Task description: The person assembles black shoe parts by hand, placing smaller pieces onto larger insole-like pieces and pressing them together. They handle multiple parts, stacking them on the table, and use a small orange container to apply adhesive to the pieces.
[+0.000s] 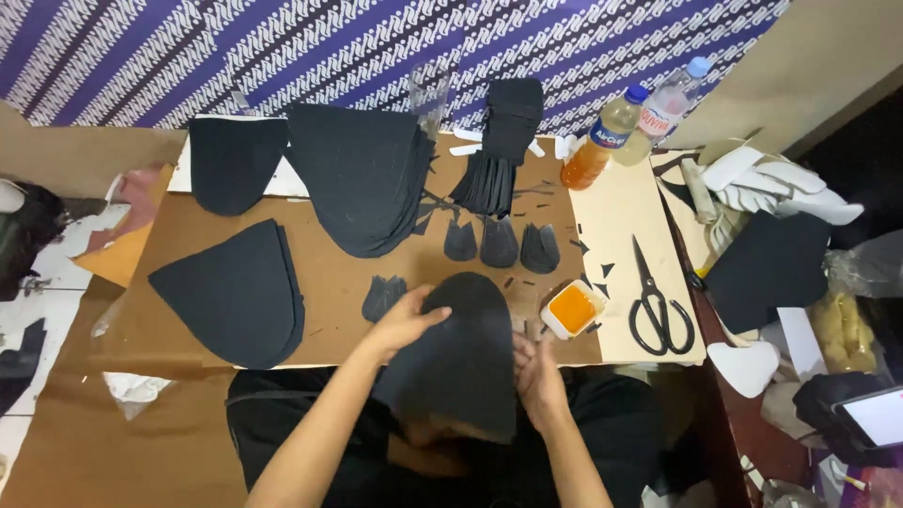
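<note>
- Holding a large black fabric piece (461, 362) at the near edge of the bench (339, 282); piece is dome-shaped, rounded top pointing far, lower part hanging over the edge toward the lap.
- Left hand (404, 323): laid on the piece's upper left edge, fingers spread flat across the fabric, thumb side toward the curve. Pressing rather than pinching, as far as can be seen.
- Right hand (538, 374): at the piece's right edge, fingers curled in on the fabric margin; exact grip cannot be told from this view.
- Hands apart, one on each side, piece between them.
- Small orange glue tub (574, 309) just right of the piece, near the right hand.
- Black-handled scissors (658, 306) further right, on the pale sheet.
- Small folded black pieces: one (384, 296) just far-left of the left hand; a row of three (499, 243) beyond the piece.
- Stacks of larger black cut shapes (362, 183) at far and left of the bench.
- Two plastic bottles (611, 132) at far right.
</note>
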